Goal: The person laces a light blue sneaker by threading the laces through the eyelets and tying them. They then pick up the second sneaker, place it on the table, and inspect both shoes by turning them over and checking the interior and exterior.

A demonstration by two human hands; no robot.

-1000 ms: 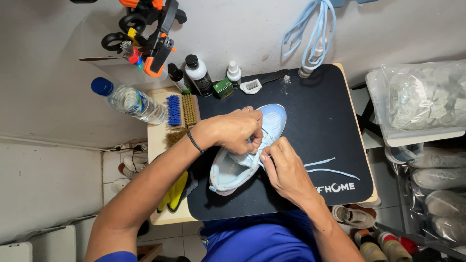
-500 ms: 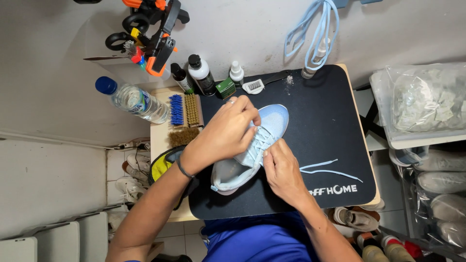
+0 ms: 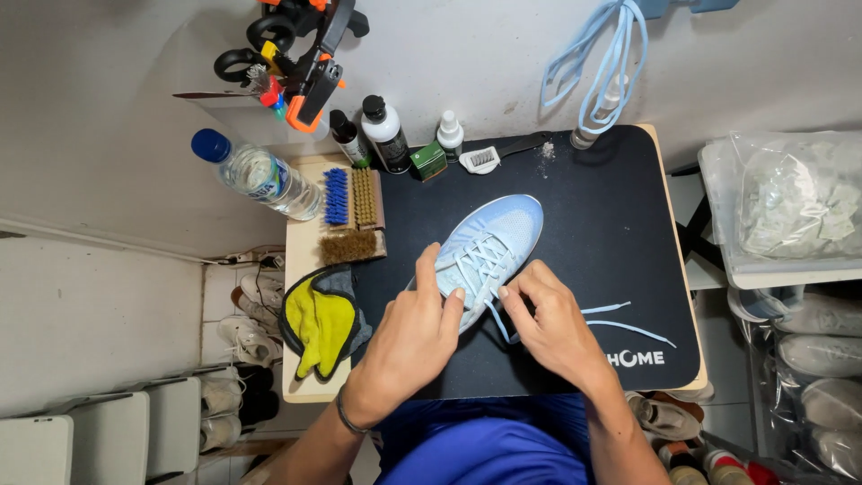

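My left hand (image 3: 415,337) steadies the light-blue sneaker (image 3: 489,247); my right hand (image 3: 552,323) pinches its lace (image 3: 503,323) closed.

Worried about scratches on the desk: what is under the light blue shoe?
The light blue shoe lies on a black mat covering the table. Both hands hide its heel end.

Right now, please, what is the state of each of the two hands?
Left hand: partly closed, fingers resting on the light blue sneaker.
Right hand: closed, pinching the sneaker's light blue lace.
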